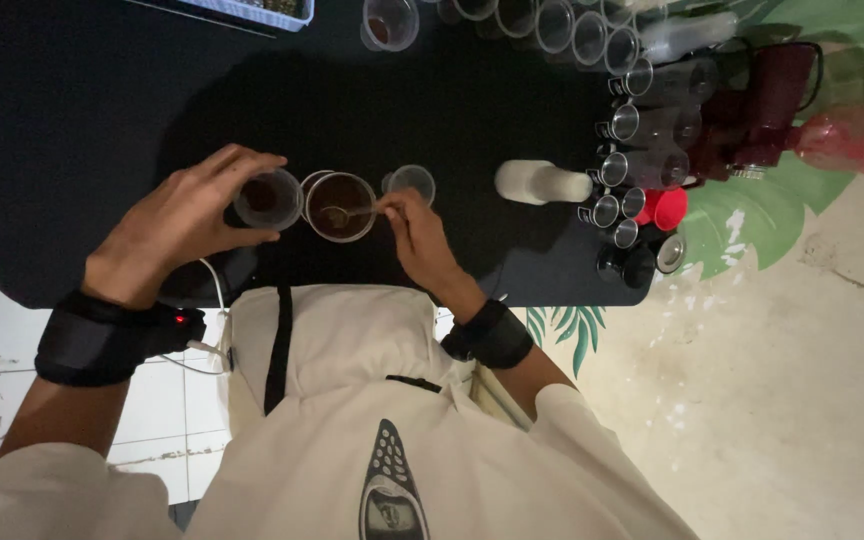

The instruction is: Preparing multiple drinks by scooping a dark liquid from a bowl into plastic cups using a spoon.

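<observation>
My left hand (pixel 187 220) grips a small clear plastic cup (pixel 268 197) with dark contents on the black table (pixel 82 130). Right beside it stands a second clear cup (pixel 340 207) filled with brown powder or liquid. My right hand (pixel 417 235) pinches a small spoon (pixel 352 211) whose bowl dips into that second cup. A third, empty-looking clear cup (pixel 412 182) stands just behind my right hand's fingers.
A white bottle (pixel 542 183) lies on its side to the right. Beyond it are rows of dark jars with shiny lids (pixel 642 125), a red cap (pixel 668 208) and a red pitcher (pixel 777 95). More clear cups (pixel 552 25) line the far edge, one cup (pixel 389 22) apart.
</observation>
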